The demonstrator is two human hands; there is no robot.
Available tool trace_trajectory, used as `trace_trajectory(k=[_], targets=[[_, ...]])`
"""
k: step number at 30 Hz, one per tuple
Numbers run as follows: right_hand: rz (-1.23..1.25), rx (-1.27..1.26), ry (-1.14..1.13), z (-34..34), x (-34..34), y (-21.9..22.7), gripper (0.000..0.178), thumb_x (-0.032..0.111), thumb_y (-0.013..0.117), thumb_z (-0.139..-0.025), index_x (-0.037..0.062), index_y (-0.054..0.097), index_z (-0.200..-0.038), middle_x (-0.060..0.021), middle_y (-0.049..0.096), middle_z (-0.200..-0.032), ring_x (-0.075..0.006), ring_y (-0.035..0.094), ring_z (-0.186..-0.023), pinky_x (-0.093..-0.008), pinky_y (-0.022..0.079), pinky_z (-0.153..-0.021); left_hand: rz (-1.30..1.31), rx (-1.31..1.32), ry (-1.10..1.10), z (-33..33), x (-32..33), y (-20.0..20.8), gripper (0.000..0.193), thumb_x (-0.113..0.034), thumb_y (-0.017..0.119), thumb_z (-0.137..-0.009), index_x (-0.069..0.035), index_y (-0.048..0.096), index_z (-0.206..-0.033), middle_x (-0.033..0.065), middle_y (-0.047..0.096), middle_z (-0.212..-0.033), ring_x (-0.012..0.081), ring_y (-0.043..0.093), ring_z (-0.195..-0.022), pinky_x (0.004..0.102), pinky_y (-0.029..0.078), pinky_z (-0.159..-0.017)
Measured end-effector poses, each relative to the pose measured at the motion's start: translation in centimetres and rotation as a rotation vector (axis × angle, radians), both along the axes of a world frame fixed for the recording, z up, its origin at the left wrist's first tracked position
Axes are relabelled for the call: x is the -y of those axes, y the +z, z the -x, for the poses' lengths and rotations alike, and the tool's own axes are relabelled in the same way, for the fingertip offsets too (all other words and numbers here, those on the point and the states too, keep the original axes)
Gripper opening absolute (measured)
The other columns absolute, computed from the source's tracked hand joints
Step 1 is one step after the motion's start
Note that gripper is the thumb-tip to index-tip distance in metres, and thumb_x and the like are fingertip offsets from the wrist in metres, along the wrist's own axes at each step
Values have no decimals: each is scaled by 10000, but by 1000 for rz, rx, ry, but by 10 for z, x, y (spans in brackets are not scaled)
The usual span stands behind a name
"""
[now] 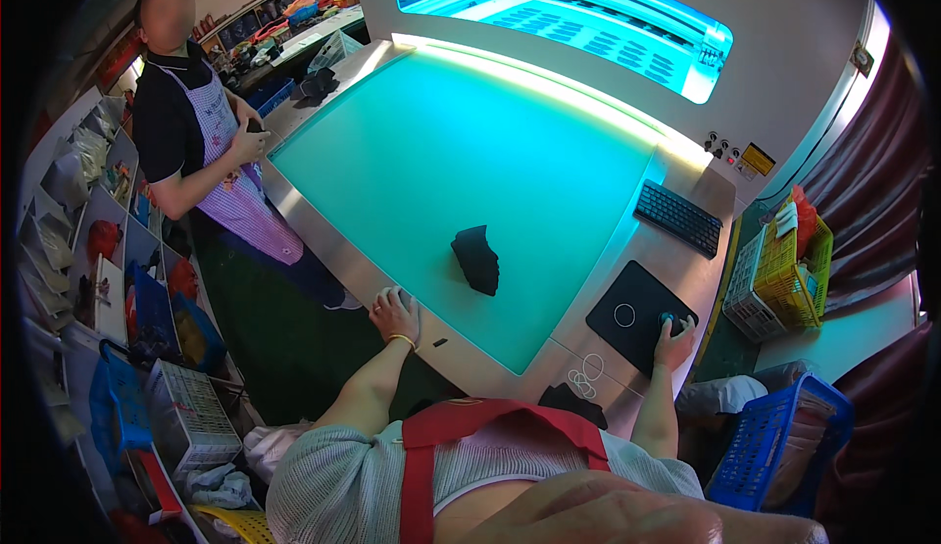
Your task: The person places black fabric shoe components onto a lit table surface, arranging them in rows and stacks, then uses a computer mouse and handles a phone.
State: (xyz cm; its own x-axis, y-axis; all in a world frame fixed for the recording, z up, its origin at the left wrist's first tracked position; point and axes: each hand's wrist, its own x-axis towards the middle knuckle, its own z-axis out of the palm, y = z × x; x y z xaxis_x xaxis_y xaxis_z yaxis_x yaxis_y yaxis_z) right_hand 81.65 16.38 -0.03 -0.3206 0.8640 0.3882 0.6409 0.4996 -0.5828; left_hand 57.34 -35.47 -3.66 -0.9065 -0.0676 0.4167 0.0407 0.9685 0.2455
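So the right hand is curled over a small dark mouse sitting on a black mouse pad, lower right of the frame. Fingers are draped over the mouse, resting on it more than lifting it. The left hand lies flat and loosely spread on the metal rim of the bench, lower middle, holding nothing.

Only one piece of black fabric lies on the glowing green cutting bed, roughly dead centre of the picture and well apart from both hands. The rest of the bed shows no other pieces. In the lit window at the top, rows of dark cut shapes are laid out.

My read: with the hand on the mouse and nobody touching the fabric, this looks like the computer side of the job, setting things up at the controls. The fabric piece hasn't been collected yet.

Further out there's a black keyboard just above the pad, a yellow basket at the right edge, a blue basket lower right, and another person in a checked apron standing upper left.
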Motion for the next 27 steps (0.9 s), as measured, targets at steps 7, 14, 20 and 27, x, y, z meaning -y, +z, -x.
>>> trace_trajectory(k=[7,14,20,27], targets=[[-169,-8,105,-11,-32,-34,549,319,694,-855,38,525,-1295,-166,656,-1150,-363,598,-1080,-458,455,-958,17,35,22,-5,5,-3,465,-369,691,-828,-147,541,-1208,67,519,-1241,275,467,-1219,474,329,-1038],[-79,18,58,5,-10,-12,544,300,681,-856,24,534,-1301,-185,642,-1184,-357,592,-1093,-437,453,-970,-10,-8,48,0,1,3,466,-378,696,-825,-158,542,-1206,62,524,-1251,275,462,-1222,467,337,-1020],[-6,14,24,-1,-4,-7,551,345,671,-854,61,533,-1307,-151,637,-1205,-341,583,-1093,-434,442,-964,8,-7,25,0,0,0,486,-376,704,-824,-152,537,-1222,66,519,-1265,273,447,-1254,474,325,-1036],[-1,8,21,1,-1,-3,550,337,680,-852,63,535,-1306,-151,643,-1184,-333,577,-1102,-429,443,-965,16,21,25,-3,1,2,492,-390,695,-838,-143,545,-1237,76,515,-1268,270,441,-1267,475,310,-1056]])
